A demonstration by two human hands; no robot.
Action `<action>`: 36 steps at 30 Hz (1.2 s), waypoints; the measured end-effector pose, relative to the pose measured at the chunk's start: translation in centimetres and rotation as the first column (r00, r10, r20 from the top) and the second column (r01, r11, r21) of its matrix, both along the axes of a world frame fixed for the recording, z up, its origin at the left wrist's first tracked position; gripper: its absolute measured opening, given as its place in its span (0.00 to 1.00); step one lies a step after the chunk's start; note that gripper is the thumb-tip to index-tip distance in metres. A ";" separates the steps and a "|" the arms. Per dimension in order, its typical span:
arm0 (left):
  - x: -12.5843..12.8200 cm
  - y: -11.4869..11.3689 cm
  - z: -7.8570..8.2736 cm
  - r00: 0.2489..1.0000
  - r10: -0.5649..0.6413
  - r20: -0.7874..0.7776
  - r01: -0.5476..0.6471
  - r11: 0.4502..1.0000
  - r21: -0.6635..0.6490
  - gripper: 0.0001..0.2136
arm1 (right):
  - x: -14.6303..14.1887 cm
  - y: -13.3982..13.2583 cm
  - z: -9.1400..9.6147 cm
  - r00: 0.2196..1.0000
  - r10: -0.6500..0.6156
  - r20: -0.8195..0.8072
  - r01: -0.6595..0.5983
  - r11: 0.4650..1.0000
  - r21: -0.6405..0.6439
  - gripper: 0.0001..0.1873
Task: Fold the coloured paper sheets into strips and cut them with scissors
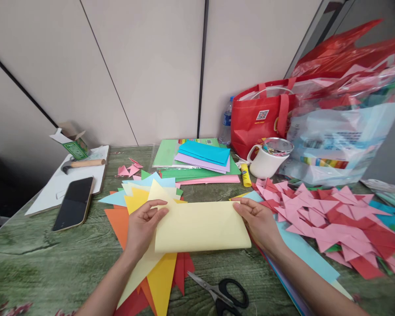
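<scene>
A pale yellow sheet of paper (202,226), doubled over with its bend at the bottom, is held up above the table by both hands. My left hand (146,224) pinches its upper left corner between thumb and fingers. At the upper right corner, my right hand (255,219) grips it the same way. Beneath and to the left lies a heap of cut colored paper (163,281) in yellow, orange, red and light blue. Black-handled scissors (219,292) rest on the table just below the folded sheet.
Pink and red folded paper pieces (329,215) cover the right side. Behind stand stacked paper (200,162), a glue stick (245,174), a white mug (270,160), a red bag (260,118) and a plastic bag (342,140). On the left are a phone (73,204) and a hammer (85,163).
</scene>
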State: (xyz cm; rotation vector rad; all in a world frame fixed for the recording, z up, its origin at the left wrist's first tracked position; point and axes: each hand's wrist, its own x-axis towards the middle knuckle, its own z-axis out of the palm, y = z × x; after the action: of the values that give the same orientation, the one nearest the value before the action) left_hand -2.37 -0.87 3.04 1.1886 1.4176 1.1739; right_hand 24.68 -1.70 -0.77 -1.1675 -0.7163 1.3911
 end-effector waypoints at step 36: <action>-1.2 1.4 0.2 0.177 -0.203 -0.963 0.447 0.888 -0.105 0.11 | -2.7 3.1 0.9 -0.014 0.122 0.992 -0.359 0.926 -0.119 0.10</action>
State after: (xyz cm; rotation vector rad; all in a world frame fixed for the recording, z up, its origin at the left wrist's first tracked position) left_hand -3.53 0.51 3.23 2.5053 1.7116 0.0931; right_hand 21.98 1.42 0.10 -1.9052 -2.1467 0.4072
